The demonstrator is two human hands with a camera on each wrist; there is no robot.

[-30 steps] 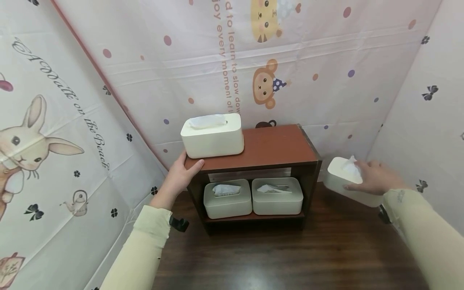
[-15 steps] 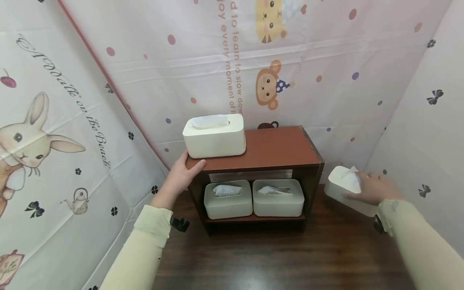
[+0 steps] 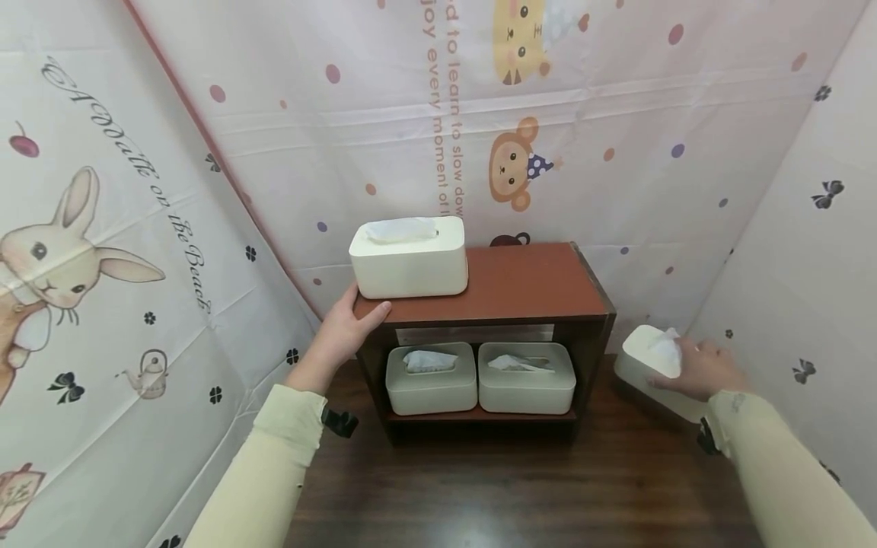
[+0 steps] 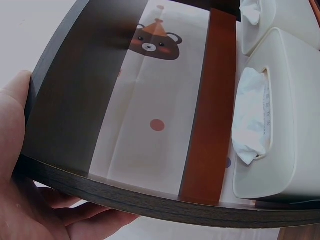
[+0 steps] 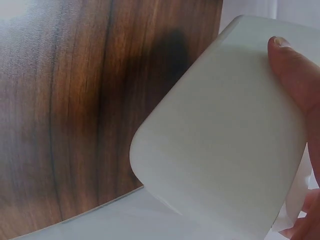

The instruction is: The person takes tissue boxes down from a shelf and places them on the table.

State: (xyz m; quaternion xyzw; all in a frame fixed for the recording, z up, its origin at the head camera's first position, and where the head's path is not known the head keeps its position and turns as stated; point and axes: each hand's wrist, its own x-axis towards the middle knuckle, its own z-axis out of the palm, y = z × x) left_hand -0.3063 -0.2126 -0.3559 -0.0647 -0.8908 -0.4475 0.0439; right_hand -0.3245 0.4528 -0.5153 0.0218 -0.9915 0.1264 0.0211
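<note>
A small cloth-walled space; whether in a home cannot be told. Rabbit-print cloth (image 3: 205, 259) hangs left of the left hand (image 3: 342, 327), monkey-print cloth (image 3: 390, 129) beyond, and between that hand and the right hand (image 3: 706, 368) a shelf (image 3: 527, 278) with tissue boxes (image 3: 432, 393) stands on a wood-grain surface (image 3: 411, 479).

Held box (image 3: 640, 365) partly hidden, rabbit (image 3: 58, 262) cropped

Right hand (image 3: 707, 370) lower, tissue box (image 3: 637, 368) brought down nearer wood-grain surface (image 3: 479, 487).
</note>
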